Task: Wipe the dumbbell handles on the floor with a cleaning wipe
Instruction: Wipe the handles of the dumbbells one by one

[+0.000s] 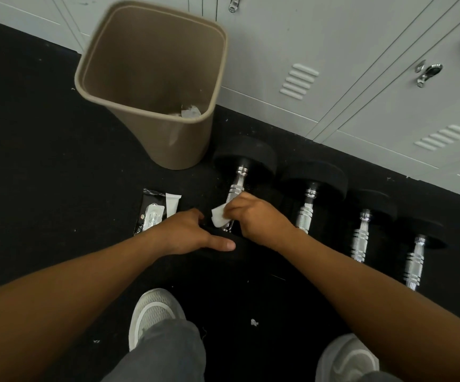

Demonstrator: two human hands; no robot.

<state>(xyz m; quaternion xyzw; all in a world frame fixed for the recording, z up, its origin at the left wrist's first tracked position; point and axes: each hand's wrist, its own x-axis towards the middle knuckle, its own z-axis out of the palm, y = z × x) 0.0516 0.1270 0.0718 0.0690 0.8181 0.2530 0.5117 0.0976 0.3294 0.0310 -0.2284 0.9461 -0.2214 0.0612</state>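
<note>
Several dumbbells with chrome handles and black rubber ends lie side by side on the black floor. My right hand (pixel 256 216) grips a white cleaning wipe (pixel 220 216) wrapped around the lower part of the leftmost dumbbell's handle (pixel 236 186). My left hand (pixel 193 234) rests with straight fingers on that dumbbell's near black end (pixel 239 244), which it partly hides. The second handle (pixel 304 213), third handle (pixel 361 237) and fourth handle (pixel 414 263) lie untouched to the right.
A tan waste bin (pixel 151 81) with a used wipe inside stands at the far left of the dumbbells. A black wipes packet (pixel 153 213) lies on the floor beside my left hand. Grey lockers (pixel 361 78) line the back. My two shoes (pixel 154 312) are below.
</note>
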